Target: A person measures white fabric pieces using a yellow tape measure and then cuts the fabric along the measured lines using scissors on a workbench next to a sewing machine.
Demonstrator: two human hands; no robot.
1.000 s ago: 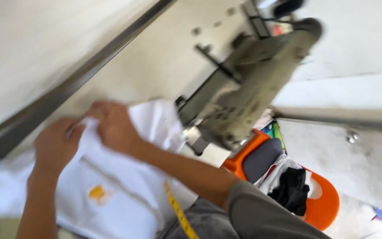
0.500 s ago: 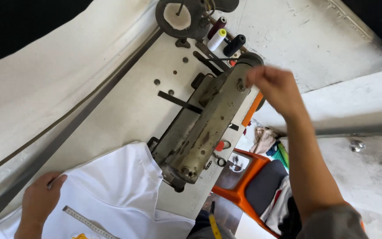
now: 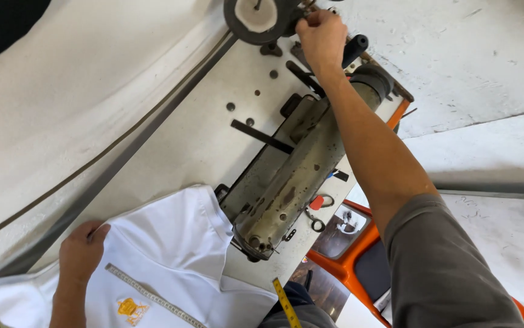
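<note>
I see my left hand [image 3: 82, 252] resting flat on a white shirt [image 3: 171, 255], the fingers [image 3: 99, 231] close together and curled lightly over the cloth's upper edge, pinching nothing. The shirt lies on the pale worktop [image 3: 183, 133]; its collar end reaches up and to the right of those fingers, touching the needle end of an old grey sewing machine [image 3: 292, 176]. A measuring tape strip [image 3: 152, 296] runs across the shirt just below my wrist, with a small yellow emblem [image 3: 129, 308] beside it.

My right hand [image 3: 321, 36] is stretched far up, well apart from the left, at the machine's wheel end. Its fingers [image 3: 307, 21] are bunched together beside a round dark handwheel [image 3: 257, 19], which sits just to their left (whether they grip something small there, I cannot tell). A black thread spool [image 3: 355, 48] stands just to the right of the hand.

Under my right forearm, beside the machine's body, lies a pair of small snips with a red part [image 3: 317, 209]. Lower still is an orange bin [image 3: 359, 255], and a yellow tape measure [image 3: 286, 307] hangs at the bottom edge.
</note>
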